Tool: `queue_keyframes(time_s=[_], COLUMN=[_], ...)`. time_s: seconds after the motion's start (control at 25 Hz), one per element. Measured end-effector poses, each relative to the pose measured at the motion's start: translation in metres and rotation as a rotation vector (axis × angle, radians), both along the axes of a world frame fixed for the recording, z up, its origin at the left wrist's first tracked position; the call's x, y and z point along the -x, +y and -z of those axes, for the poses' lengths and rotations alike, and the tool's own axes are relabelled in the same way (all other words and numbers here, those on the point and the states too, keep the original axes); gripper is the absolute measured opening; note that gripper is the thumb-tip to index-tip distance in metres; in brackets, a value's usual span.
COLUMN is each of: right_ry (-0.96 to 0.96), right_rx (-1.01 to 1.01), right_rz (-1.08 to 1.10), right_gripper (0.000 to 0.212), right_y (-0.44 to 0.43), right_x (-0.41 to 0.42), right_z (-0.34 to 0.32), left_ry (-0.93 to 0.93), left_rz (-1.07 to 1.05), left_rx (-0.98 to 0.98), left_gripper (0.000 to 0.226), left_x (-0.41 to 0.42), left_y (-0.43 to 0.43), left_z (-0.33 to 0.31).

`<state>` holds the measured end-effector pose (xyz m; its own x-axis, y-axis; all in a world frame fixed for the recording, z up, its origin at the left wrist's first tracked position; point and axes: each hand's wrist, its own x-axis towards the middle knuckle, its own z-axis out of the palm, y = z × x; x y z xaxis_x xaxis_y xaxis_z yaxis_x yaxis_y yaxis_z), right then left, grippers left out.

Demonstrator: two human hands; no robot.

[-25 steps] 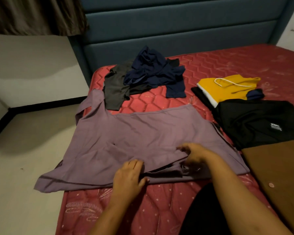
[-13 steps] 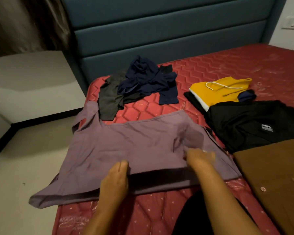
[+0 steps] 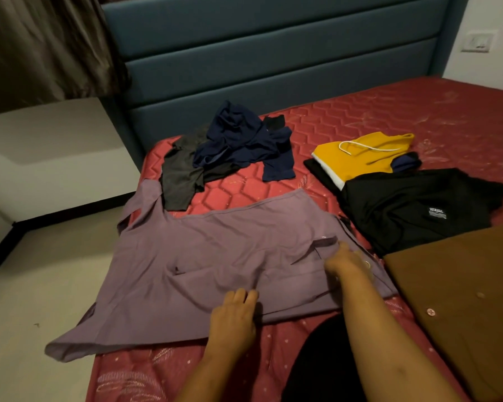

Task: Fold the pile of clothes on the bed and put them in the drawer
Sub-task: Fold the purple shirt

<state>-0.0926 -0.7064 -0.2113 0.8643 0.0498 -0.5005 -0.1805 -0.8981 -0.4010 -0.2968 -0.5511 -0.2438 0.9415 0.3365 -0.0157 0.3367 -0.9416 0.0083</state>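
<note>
The purple shirt (image 3: 215, 262) lies spread on the red mattress (image 3: 389, 117), and its left part hangs over the mattress edge toward the floor. On the near hem of the purple shirt rests the left hand (image 3: 234, 317), flat, with fingers straight and together; it presses the cloth and grips nothing. On the right part of the purple shirt, by the button strip, is the right hand (image 3: 346, 261). Its fingers touch the cloth, but I cannot tell if they pinch it or only lie on it.

Behind the purple shirt waits a crumpled heap of grey and navy clothes (image 3: 230, 149), unfolded. To the right of the purple shirt are a yellow garment (image 3: 360, 158), which looks folded, then a black garment (image 3: 418, 210) and a brown shirt (image 3: 462, 300), both laid rather flat. No drawer is in view.

In my judgement the task is in its earlier half: this shirt is only being smoothed, the heap is not yet folded, and nothing is put away.
</note>
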Motion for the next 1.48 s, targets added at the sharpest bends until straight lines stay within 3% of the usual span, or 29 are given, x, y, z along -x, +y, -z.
queue_keyframes(time_s=[0.2,0.32,0.44,0.6,0.72,0.8,0.96,1.08,1.16,1.24,1.32,1.48], right_ry=[-0.022,-0.060,-0.190,-0.385,-0.181,-0.103,-0.241,-0.384,-0.529,-0.682,-0.634,-0.500], right_rx=[0.018,-0.149,-0.185,-0.145,-0.039,-0.070,-0.252,-0.004,-0.032,-0.007,0.120,0.153], right_rz=[0.055,0.090,0.064,0.083,0.056,0.072,0.275,0.111,-0.048,-0.469,-0.794,-0.812], right_gripper=[0.084,0.073,0.057,0.063,0.077,0.068,0.036,0.043,0.052,0.051,0.055,0.066], right_y=[-0.001,-0.002,-0.004,-0.030,-0.049,-0.051,-0.047,-0.046,-0.040,-0.033,-0.039,-0.062], right_x=[-0.007,-0.013,-0.016,-0.025,-0.017,-0.014,-0.021,-0.021,-0.021,-0.014,-0.006,-0.002], right_z=[0.009,0.015,0.004,-0.011,0.002,0.014,0.017,0.016,0.011,0.018,0.048,0.087], left_ry=[0.023,0.037,0.044,0.106,0.177,0.227,0.256,0.283,0.295,0.298,0.256,0.154], left_rz=[0.002,0.014,0.073,0.102,0.116,0.081,0.095,0.104,0.124,0.144,0.141,0.052], left_rx=[0.006,-0.009,0.044,0.087,0.047,0.087,0.105,0.116,0.137,0.169,0.196,0.214], left_gripper=[0.053,0.058,0.067,0.089,0.087,0.080,0.074,0.067,0.062,0.061,0.059,0.071], left_x=[-0.009,-0.014,-0.018,-0.027,-0.028,-0.029,-0.036,-0.040,-0.045,-0.054,-0.065,-0.079], left_y=[-0.006,-0.008,-0.012,-0.021,-0.031,-0.036,-0.041,-0.041,-0.043,-0.047,-0.050,-0.049], left_z=[0.006,0.011,0.014,0.009,0.011,0.014,0.019,0.022,0.021,0.021,0.022,0.038])
